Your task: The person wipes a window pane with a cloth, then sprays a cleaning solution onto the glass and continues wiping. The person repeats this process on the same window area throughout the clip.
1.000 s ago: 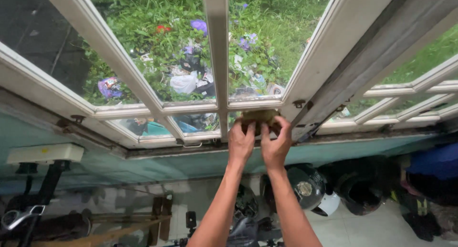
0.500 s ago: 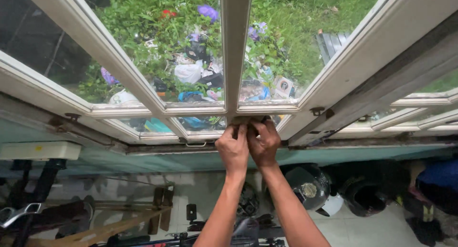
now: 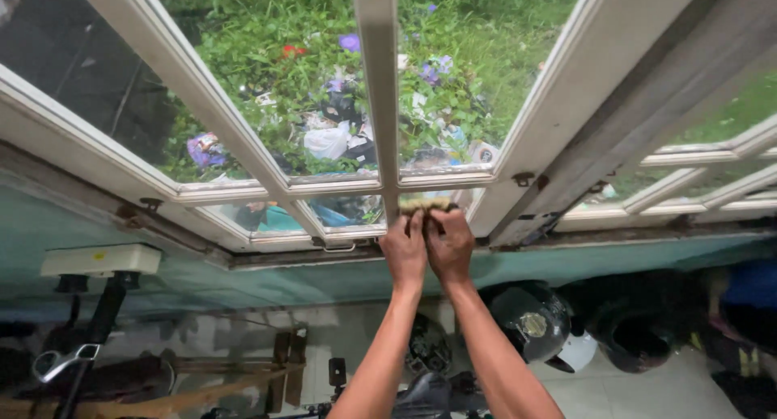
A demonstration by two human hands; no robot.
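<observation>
1. Compared with half a second ago, both hands sit slightly lower on the window frame [image 3: 380, 103], and more of the yellowish cloth [image 3: 424, 203] shows above the fingers.
2. A second ago the hands were spread wider along the cloth; now they are pressed side by side, touching.
3. The left hand [image 3: 405, 247] is curled shut on the cloth's left part; the right hand [image 3: 450, 242] grips its right part.
4. The cloth lies against the bottom of the white centre bar, at the lower small panes.
5. Through the glass, litter lies in the grass: a white bag [image 3: 327, 141] near the middle, a purple wrapper [image 3: 203, 151] to the left, and a small round white-and-dark package [image 3: 484, 151] to the right.
6. On the wall at left, a long cream box [image 3: 101, 259] carries a small yellow label.
7. Below the hands, a dark helmet [image 3: 530, 322] rests near the floor.
</observation>
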